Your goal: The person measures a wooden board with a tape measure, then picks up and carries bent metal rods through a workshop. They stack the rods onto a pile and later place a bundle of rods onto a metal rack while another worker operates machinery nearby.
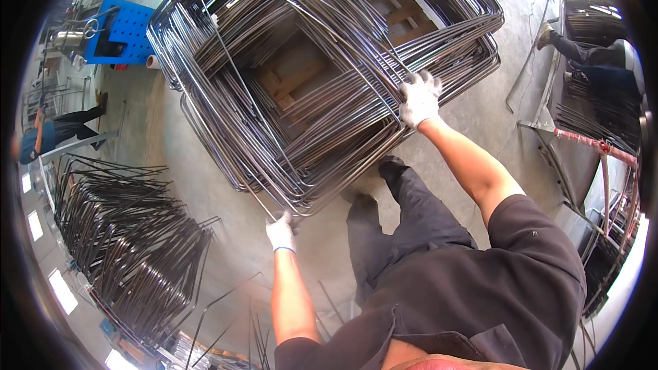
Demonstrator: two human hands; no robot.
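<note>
A tall stack of bent metal rod frames [205,82] with rounded corners lies in crisscrossed layers before me. At the stack's near corner, my left hand [281,233], in a white glove, is closed around the end of a thin bent rod [260,204]. Farther right, my gloved right hand [419,101] rests over rods along the stack's right side, its fingers curled round a bent rod [384,62]. The right palm and fingertips are partly hidden. Wooden pallet boards [291,75] show through the gaps in the stack.
Another heap of dark bent rods [130,233] stands at the left. A blue perforated panel [120,31] is at the upper left, with a person [65,127] below it. On the right are metal racks [548,89] with rods and another person [603,62].
</note>
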